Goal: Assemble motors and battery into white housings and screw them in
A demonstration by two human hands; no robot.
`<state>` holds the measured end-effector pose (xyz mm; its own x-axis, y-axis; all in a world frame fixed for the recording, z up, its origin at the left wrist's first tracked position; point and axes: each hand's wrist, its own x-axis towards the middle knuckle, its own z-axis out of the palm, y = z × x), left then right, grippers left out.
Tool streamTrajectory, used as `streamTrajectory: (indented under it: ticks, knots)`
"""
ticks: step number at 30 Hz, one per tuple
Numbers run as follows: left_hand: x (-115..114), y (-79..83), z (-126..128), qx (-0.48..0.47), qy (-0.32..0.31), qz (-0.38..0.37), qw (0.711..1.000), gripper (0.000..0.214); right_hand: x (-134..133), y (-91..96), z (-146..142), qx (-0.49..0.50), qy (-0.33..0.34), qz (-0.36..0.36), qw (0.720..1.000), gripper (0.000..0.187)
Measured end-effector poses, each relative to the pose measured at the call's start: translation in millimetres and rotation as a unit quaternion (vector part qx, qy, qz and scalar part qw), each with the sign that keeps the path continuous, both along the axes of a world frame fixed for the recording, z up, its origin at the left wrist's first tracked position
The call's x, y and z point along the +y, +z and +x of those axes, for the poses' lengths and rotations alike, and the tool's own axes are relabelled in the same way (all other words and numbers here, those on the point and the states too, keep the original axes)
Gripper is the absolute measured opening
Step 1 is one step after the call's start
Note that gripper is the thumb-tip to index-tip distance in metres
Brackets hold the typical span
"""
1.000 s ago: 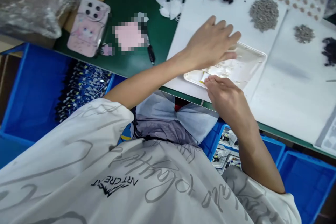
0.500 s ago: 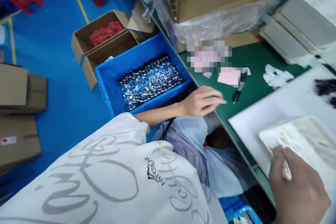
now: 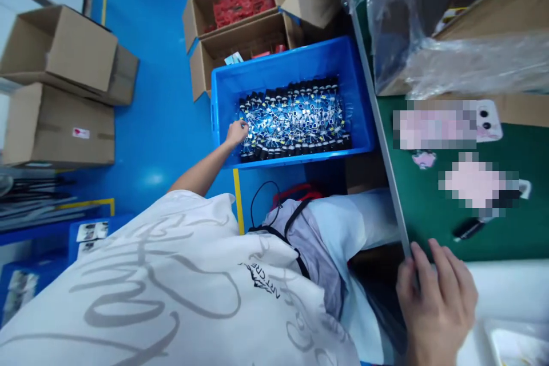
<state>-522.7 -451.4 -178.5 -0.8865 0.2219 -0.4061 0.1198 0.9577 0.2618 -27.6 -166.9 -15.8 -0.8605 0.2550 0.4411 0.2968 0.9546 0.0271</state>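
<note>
My left hand [image 3: 237, 132] reaches over the near left wall of a blue plastic bin [image 3: 223, 83]. Its fingers are pinched together at the left end of the parts in there; whatever they grip is too small to make out. Rows of small black cylindrical parts with white wires and tiny square tips [image 3: 295, 117] fill the bin's floor. At the lower right, my right hand [image 3: 440, 294] lies palm down at the edge of the green worktable [image 3: 514, 243], fingers stretched and slightly spread. Nothing shows in it. A black marker [image 3: 469, 229] lies just beyond its fingertips.
Open cartons [image 3: 199, 11] with red pieces stand behind the bin. More cardboard boxes [image 3: 60, 126] sit on the blue floor at left. A phone [image 3: 489, 120] and a plastic-wrapped carton [image 3: 476, 68] rest on the worktable. A white tray [image 3: 493, 334] is at lower right.
My left hand has moved from the table edge leftward into the blue bin. My right hand has left the white tray and the thin yellow-tipped tool it held is no longer visible. The view has turned left.
</note>
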Motion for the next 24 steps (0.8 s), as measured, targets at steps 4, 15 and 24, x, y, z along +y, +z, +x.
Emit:
streamTrajectory:
  ticks: [4,15,24]
  knots:
    - [-21,-9.8,-15,-0.041,0.029,-0.045,0.998,0.044,10,-10.8,-1,-0.007,0.003,-0.003,1.0,0.049]
    - [-7,-45.1,5,-0.208,-0.034,-0.097,0.973,0.043,5,-7.7,-6,0.0,-0.003,-0.027,1.0,0.052]
    - [-8,-39.1,5,-0.184,-0.034,-0.107,0.976,0.042,5,-9.5,-4,0.004,-0.006,-0.026,1.0,0.052]
